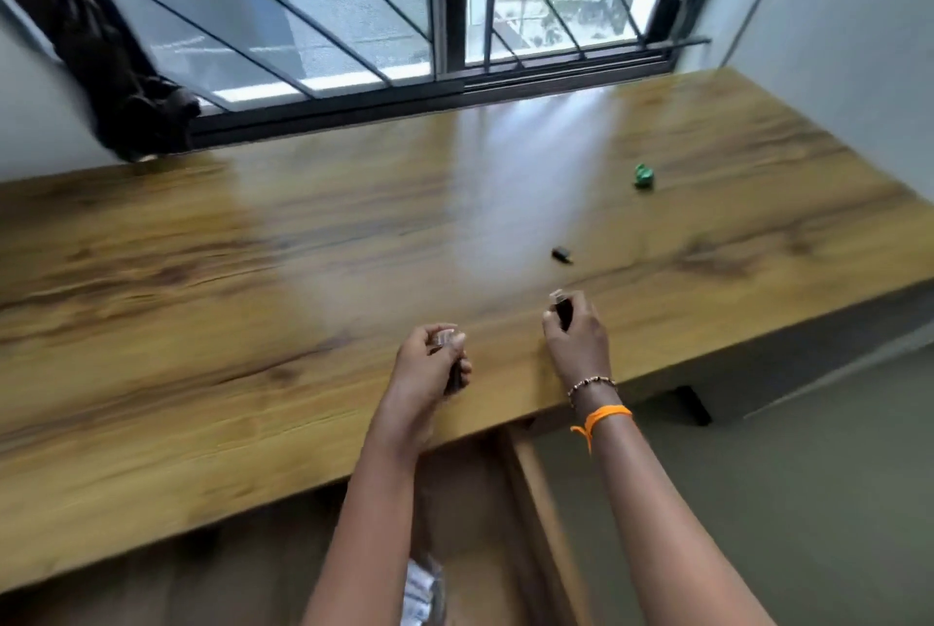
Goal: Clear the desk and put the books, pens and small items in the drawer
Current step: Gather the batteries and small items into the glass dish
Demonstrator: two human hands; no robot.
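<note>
My left hand (429,367) grips a small dark item with a clear cap (447,338) just above the wooden desk (252,271) near its front edge. To its right, my right hand (576,340) grips a similar small dark item with a clear tip (562,307). Farther back on the desk lie a small black piece (562,255) and a small green object (643,176). An open drawer (530,474) sits under the desk's front edge below my arms, with something white (422,590) inside it. The picture is blurred.
A barred window (404,9) runs along the desk's far edge. A dark cloth (101,59) hangs at the back left corner. White walls close in the left and right sides. The floor (808,499) shows at the lower right.
</note>
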